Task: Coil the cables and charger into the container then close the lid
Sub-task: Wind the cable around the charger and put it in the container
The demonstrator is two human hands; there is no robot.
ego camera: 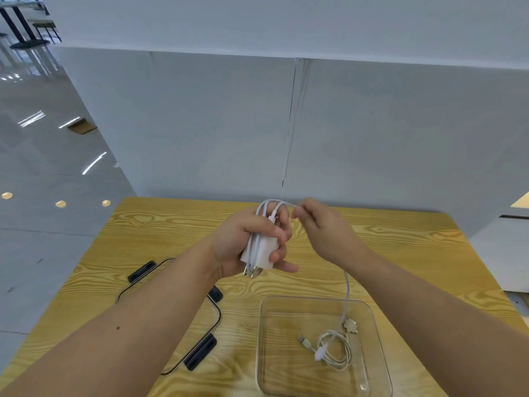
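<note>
My left hand [249, 242] grips a white charger block [262, 252] above the middle of the table, with loops of its white cable [270, 209] wound over the block and my fingers. My right hand [320, 224] pinches the same cable just right of the loops. The cable's free end [347, 293] hangs down to a connector [350, 325] over the clear container [375, 339]. A coiled white cable [335, 351] with a USB plug lies inside the container. The clear lid [213, 316] with black clips lies flat left of the container, partly hidden by my left forearm.
The wooden table [160, 224] stands against a grey partition wall [286, 124]. Its left edge drops to a glossy floor [43, 167]. A white surface [503, 253] adjoins the table on the right.
</note>
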